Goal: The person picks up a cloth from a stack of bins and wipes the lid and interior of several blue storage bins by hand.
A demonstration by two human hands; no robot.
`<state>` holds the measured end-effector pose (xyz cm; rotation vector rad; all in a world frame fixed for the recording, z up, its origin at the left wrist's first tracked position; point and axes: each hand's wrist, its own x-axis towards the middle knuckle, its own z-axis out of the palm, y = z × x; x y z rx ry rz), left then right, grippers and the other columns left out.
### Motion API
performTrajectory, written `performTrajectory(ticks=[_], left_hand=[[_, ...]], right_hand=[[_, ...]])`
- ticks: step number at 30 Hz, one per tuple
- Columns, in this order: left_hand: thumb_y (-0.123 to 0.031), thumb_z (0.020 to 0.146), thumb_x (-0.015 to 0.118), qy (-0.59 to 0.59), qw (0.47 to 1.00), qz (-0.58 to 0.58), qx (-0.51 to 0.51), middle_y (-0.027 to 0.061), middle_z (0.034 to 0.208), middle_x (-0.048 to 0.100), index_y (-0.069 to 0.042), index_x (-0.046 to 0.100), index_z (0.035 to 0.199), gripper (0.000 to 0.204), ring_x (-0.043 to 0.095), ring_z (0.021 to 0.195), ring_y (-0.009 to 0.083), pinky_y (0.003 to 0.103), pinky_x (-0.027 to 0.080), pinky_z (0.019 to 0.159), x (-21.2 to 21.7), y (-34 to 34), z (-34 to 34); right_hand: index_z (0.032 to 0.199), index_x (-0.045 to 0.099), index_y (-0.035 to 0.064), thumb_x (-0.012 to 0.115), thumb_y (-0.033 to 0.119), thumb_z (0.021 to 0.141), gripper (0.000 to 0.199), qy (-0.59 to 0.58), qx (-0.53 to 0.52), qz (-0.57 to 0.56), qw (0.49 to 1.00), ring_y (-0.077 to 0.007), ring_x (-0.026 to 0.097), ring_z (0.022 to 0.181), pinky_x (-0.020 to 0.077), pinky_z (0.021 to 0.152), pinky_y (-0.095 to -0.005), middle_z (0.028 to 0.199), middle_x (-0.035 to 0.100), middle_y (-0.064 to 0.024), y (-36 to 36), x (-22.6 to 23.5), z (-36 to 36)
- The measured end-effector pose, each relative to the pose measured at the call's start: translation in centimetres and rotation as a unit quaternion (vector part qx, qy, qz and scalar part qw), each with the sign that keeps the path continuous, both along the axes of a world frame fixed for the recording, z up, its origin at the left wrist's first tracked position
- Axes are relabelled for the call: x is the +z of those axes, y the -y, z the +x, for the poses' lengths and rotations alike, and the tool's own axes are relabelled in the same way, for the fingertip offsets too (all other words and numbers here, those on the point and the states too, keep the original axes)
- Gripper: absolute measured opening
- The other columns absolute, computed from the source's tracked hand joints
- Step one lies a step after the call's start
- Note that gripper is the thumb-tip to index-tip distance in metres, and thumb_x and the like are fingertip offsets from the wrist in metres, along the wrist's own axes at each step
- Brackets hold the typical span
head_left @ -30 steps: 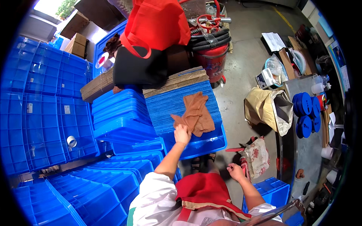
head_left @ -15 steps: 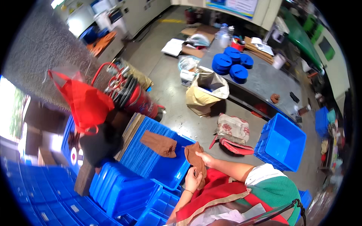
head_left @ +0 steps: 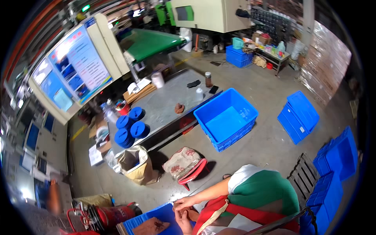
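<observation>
My right hand (head_left: 184, 203) and my left hand (head_left: 181, 220) meet at the bottom edge, close to my chest, and both grip a brown cloth (head_left: 192, 214) that looks like a glove. My right forearm runs in from the green and white sleeve at the right. Just left of my hands a second brown cloth (head_left: 150, 226) lies on a blue crate lid (head_left: 164, 214). My left hand is partly cut off by the frame edge.
An open blue crate (head_left: 225, 121) stands on the concrete floor by a grey metal table (head_left: 168, 103) with stacked blue discs (head_left: 129, 129). A brown paper sack (head_left: 135, 162), a patterned bag on a red stool (head_left: 182, 162), red cylinders (head_left: 111, 215) and more blue crates (head_left: 297, 115) surround me.
The view has swung away from the blue crate stack toward the table and open floor. My hands have drawn in together near my chest with the brown cloth.
</observation>
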<state>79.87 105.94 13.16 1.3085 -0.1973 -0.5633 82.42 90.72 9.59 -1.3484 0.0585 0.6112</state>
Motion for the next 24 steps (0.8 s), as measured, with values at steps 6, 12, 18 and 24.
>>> performTrajectory(ticks=[6,12,18,24], left_hand=[[-0.002,0.083,0.053,-0.034,0.987,0.007,-0.155,0.0110,0.124,0.045,0.003,0.032,0.135,0.056,0.047,0.106,0.0163,0.026,0.040,0.088,1.7,14.8,-2.4],[-0.013,0.084,0.060,0.092,0.967,0.116,-0.208,0.0139,0.102,0.061,0.007,0.053,0.115,0.037,0.058,0.090,0.0172,0.028,0.046,0.078,-3.0,28.5,-2.4],[-0.022,0.081,0.066,0.326,0.858,0.223,-0.328,0.0169,0.082,0.063,0.000,0.065,0.086,0.022,0.062,0.074,0.0296,0.034,0.048,0.068,-1.3,44.6,-8.5],[-0.020,0.081,0.067,0.432,0.822,0.119,-0.350,0.0160,0.081,0.058,-0.001,0.060,0.081,0.020,0.056,0.087,0.0306,0.037,0.045,0.076,-1.5,55.3,-11.5]], right_hand=[[0.113,0.059,0.0040,0.053,0.014,0.088,0.028,0.149,-0.173,-0.169,0.959,-0.0139,0.054,0.101,0.0439,0.086,-0.0295,0.108,0.061,-0.0060,15.4,-11.3,-3.7],[0.108,0.059,0.0017,0.049,0.027,0.092,0.031,-0.172,-0.593,0.008,0.786,-0.0172,0.059,0.092,0.0462,0.080,-0.0321,0.101,0.063,-0.0101,34.8,-0.3,-12.1],[0.110,0.059,0.0045,0.055,0.029,0.090,0.032,-0.012,-0.740,0.153,0.655,-0.0165,0.059,0.094,0.0485,0.081,-0.0311,0.105,0.062,-0.0063,49.2,-1.8,-25.1],[0.104,0.051,0.0051,0.058,0.026,0.089,0.026,-0.011,-0.694,0.028,0.720,-0.0091,0.049,0.081,0.0423,0.075,-0.0262,0.089,0.049,0.0027,51.3,-1.4,-35.2]])
